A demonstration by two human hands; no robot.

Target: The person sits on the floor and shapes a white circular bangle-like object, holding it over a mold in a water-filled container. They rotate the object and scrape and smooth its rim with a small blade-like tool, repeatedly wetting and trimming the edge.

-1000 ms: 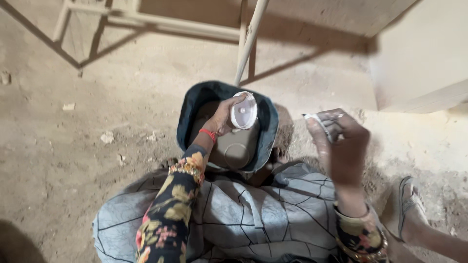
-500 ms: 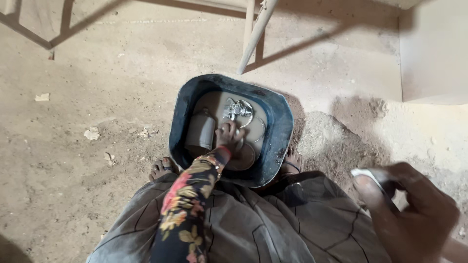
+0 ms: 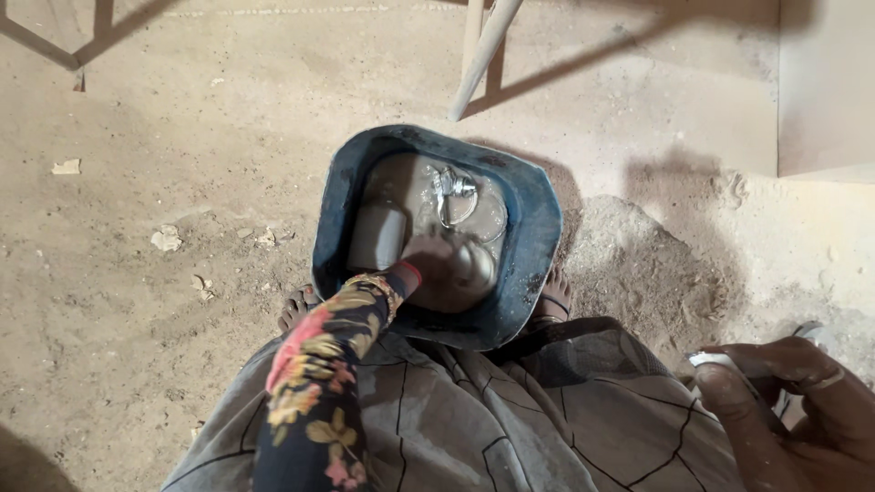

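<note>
A: Basin?
B: Dark blue basin (image 3: 538, 219), soft bent rim, on sandy ground between the feet, holding murky grey water. A shiny metal piece (image 3: 453, 193) lies half-sunk in it.
A: Hands?
B: Left hand (image 3: 436, 260) is under the water; its grip cannot be told. Right hand (image 3: 793, 401) closes on a pale object (image 3: 711, 361), mostly hidden, cut by the frame.

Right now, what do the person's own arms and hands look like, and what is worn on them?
The left arm wears a long dark sleeve printed with red, pink and yellow flowers. At its wrist sit a patterned cuff and a thin red bangle. The left hand is wet and partly under murky water. The right hand is bare, dusted with pale residue, and its sleeve is out of view.
</note>
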